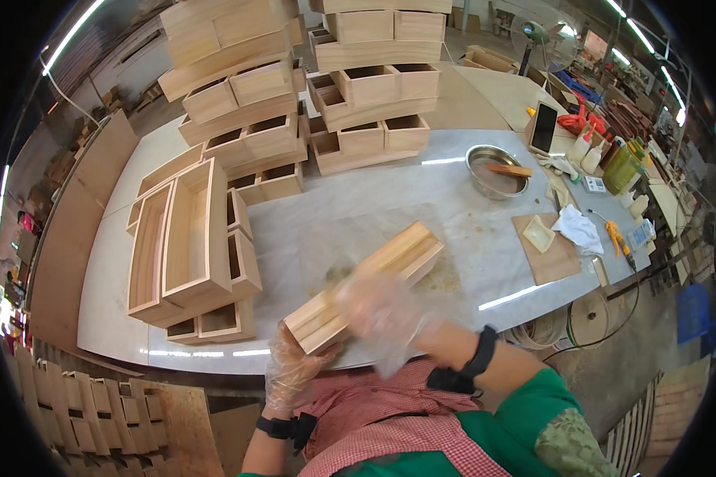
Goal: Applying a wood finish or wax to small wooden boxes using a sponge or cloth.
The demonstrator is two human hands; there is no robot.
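A long pale wooden box lies slantwise on the table in front of me, one smooth striped face up. My left hand, in a clear plastic glove, grips its near left end with the thumb and fingers around the corner. Over the middle of that upper face is my right hand, gloved the same way and smeared by motion. A dull greenish blur shows at its fingers; what it is, if held, I cannot make out.
Stacked wooden boxes with compartments stand at left, with taller stacks behind. To the right are a metal bowl with liquid and a wooden piece, a phone, bottles, a white cloth and an orange-handled tool.
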